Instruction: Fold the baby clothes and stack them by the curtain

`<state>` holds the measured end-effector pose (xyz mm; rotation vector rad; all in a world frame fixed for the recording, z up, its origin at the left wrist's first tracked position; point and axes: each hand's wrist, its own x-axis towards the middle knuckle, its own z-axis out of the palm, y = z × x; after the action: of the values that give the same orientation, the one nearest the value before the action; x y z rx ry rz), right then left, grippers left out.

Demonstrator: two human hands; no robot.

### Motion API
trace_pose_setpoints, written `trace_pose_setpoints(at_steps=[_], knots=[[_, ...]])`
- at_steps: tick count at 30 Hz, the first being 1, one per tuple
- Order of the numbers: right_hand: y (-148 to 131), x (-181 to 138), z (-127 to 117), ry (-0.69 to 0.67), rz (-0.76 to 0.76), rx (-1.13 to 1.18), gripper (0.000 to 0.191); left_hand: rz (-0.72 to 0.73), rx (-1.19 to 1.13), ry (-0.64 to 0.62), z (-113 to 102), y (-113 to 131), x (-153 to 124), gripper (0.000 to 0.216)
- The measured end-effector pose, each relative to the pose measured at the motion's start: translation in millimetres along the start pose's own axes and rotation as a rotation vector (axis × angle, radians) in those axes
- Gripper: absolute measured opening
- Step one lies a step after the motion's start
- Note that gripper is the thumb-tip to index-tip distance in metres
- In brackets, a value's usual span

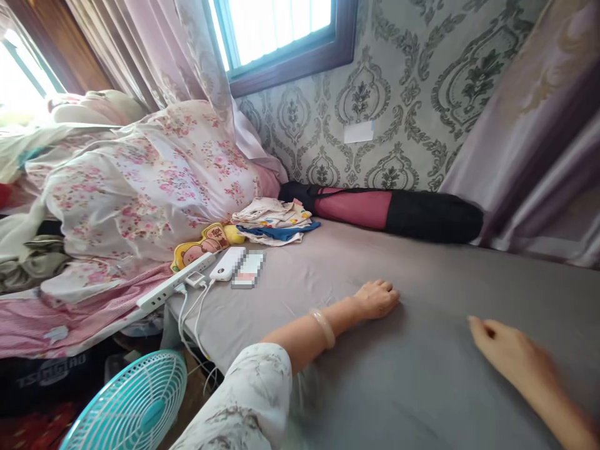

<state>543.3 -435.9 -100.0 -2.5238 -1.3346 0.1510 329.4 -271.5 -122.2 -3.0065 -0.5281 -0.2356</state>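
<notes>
1. Rests the left hand palm down on the grey sheet, fingers loosely bent with the tips on the cloth; clasps nothing.
2. Wears a pale bangle on that wrist, and a patterned white sleeve further back towards 7 o'clock.
3. Brings in the right hand from 4 o'clock of the frame, fingers stretched flat and pointing to 10 o'clock, thumb apart; empty. Blurred, so cannot tell whether the palm touches the sheet or floats just above it.
4. Holds the two hands well apart, the right at 4 o'clock of the left.
5. Places the grey sheet across the whole bed top, from the 6 o'clock edge of the frame up to the wall at 12 o'clock; lightly creased near the left hand.
6. Finds at 10 o'clock of the left hand a white power bank, with a blurred-out flat item just beside it at 3 o'clock.
7. Finds a white power strip at 8 o'clock of the power bank, with white cables dropping over the bed edge.
8. Notes folded clothes at 11 o'clock of the left hand, and a rolled black-and-pink bag along the wall at 12 o'clock.
9. Notes a heaped floral quilt at 10 o'clock and a teal fan at 8 o'clock, below the bed edge.
</notes>
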Motion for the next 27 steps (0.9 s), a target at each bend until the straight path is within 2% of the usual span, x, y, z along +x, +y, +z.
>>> trace_pose_setpoints(at_steps=[4, 6, 8, 9, 10, 15, 18, 22, 27], knots=[[-81, 1, 31, -0.054, -0.161, -0.05, 0.039, -0.042, -0.117, -0.005, -6, -30, -18, 0.027], [-112, -2, 40, -0.073, -0.215, -0.039, 0.039, -0.126, -0.253, 0.006, -11, -52, -31, 0.021], [-132, -6, 45, -0.094, -0.236, -0.039, 0.04, -0.297, -0.466, 0.062, -18, -78, -46, 0.017], [-137, -8, 47, -0.102, -0.236, -0.043, 0.04, -0.442, -0.608, 0.129, -23, -92, -55, 0.014], [-140, -9, 48, -0.105, -0.233, -0.048, 0.04, -0.601, -0.763, 0.249, -28, -106, -64, 0.01], [-141, -12, 54, -0.067, -0.217, -0.037, 0.04, -0.935, -0.88, 0.557, -58, -181, -111, 0.016], [-141, -14, 58, -0.028, -0.213, -0.031, 0.039, -1.135, -0.917, 0.758, -77, -223, -132, 0.011], [-140, -17, 62, 0.008, -0.215, -0.016, 0.038, -1.32, -0.96, 0.947, -99, -266, -151, 0.005], [-137, -17, 66, 0.045, -0.239, 0.026, 0.037, -1.47, -0.967, 1.093, -113, -300, -165, 0.008]])
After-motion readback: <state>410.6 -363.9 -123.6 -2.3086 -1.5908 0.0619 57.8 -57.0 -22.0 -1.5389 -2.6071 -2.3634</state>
